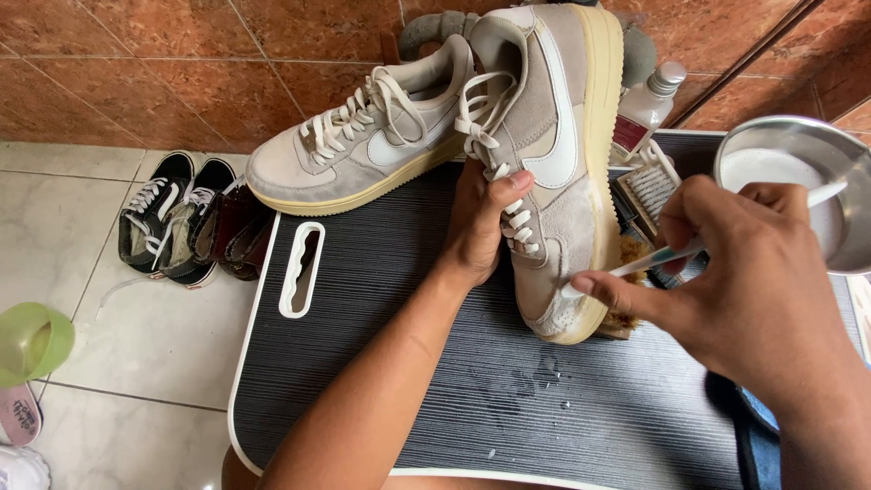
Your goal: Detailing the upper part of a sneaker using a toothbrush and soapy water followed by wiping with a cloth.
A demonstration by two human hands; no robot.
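My left hand (479,227) grips a grey and white sneaker (555,136) at its laces and holds it on end, toe down, on a dark ribbed board (435,381). In my right hand (744,281) is a small white-handled brush (635,265); its head presses against the suede near the sneaker's toe. The matching sneaker (363,145) lies flat at the board's far edge.
A metal bowl (798,181) of white liquid stands at the right, with a scrub brush (649,195) and a small bottle (646,109) behind it. Black sneakers (163,218) and dark shoes (238,231) sit on the tiled floor at the left. A green cup (32,343) is at the far left.
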